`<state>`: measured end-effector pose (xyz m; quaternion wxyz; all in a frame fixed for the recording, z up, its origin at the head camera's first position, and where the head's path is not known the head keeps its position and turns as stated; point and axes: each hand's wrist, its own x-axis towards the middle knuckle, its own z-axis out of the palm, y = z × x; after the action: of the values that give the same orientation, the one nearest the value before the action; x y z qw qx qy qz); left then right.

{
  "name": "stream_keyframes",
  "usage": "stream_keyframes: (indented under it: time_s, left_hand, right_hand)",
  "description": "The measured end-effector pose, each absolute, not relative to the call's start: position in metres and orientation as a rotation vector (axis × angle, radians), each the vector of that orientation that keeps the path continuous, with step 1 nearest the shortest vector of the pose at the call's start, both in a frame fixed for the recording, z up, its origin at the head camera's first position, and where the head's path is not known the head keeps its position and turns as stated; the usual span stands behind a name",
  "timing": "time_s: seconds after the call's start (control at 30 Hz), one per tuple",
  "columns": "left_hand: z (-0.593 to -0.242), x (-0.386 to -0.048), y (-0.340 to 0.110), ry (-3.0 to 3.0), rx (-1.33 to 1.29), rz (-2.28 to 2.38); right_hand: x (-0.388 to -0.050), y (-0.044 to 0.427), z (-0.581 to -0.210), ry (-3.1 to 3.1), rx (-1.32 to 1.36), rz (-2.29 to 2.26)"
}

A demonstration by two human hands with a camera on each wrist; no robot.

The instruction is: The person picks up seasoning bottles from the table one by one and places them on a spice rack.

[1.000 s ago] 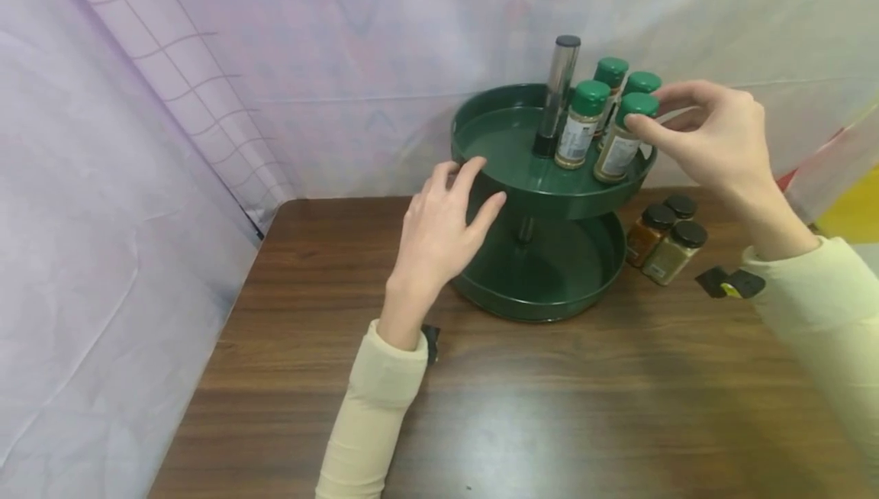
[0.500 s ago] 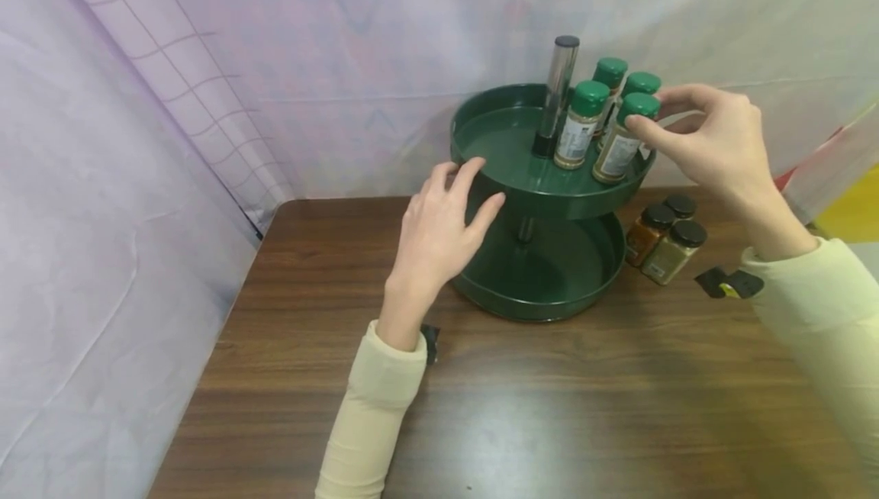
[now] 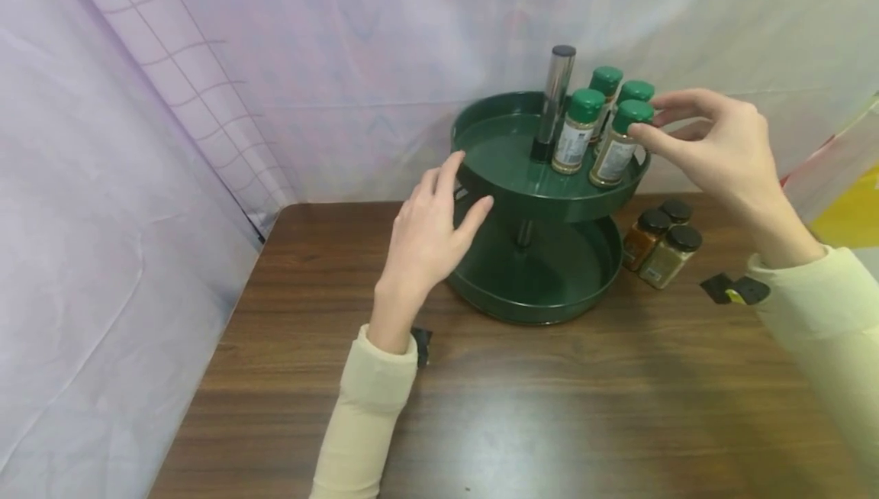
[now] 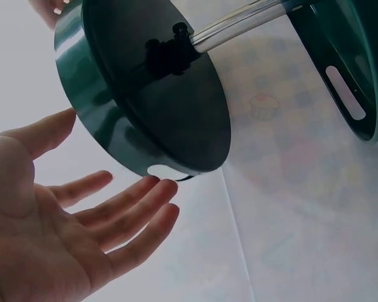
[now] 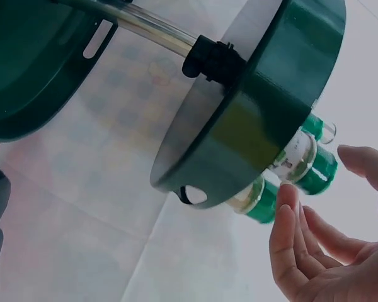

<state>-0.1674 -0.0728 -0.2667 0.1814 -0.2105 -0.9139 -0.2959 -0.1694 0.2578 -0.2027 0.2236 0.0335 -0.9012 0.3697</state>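
Observation:
A green two-tier turntable rack (image 3: 549, 209) stands on the table. On its upper tray are several spice jars with green caps around a metal post (image 3: 555, 98). My right hand (image 3: 724, 144) is beside the front-right spice jar (image 3: 613, 156), thumb and fingers on either side of its cap. In the right wrist view a small gap shows between the thumb (image 5: 365, 163) and that cap (image 5: 319, 173). My left hand (image 3: 424, 236), fingers spread, is at the left side of the upper tray. In the left wrist view its thumb tip meets the tray wall (image 4: 97, 107), holding nothing.
Several black-capped spice jars (image 3: 664, 259) stand on the wooden table (image 3: 522, 415) right of the rack's lower tray (image 3: 542, 304). A pale cloth curtain (image 3: 343, 87) hangs behind the table and down its left side.
My left hand has shifted slightly left along the upper tray's side. The right hand has eased a little right of the front-right spice jar's cap. The jars stay in place on the tray.

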Motion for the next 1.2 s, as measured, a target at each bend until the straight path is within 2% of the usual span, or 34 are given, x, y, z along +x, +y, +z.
stream_keyframes:
  time_s: [0.53,0.9,1.2]
  left_hand:
    - [-0.287,-0.162,-0.092,-2.636,-0.606,-0.848]
    - [-0.308,-0.168,-0.104,-2.796,-0.618,-0.838]
    - [-0.329,-0.173,-0.106,-2.934,-0.623,-0.721]
  right_hand:
    - [-0.142,0.310,-0.216,-2.462,-0.108,0.949]
    - [-0.136,0.346,-0.242,-2.560,-0.192,0.894]
    - [-0.139,0.358,-0.279,-2.717,-0.192,0.733]
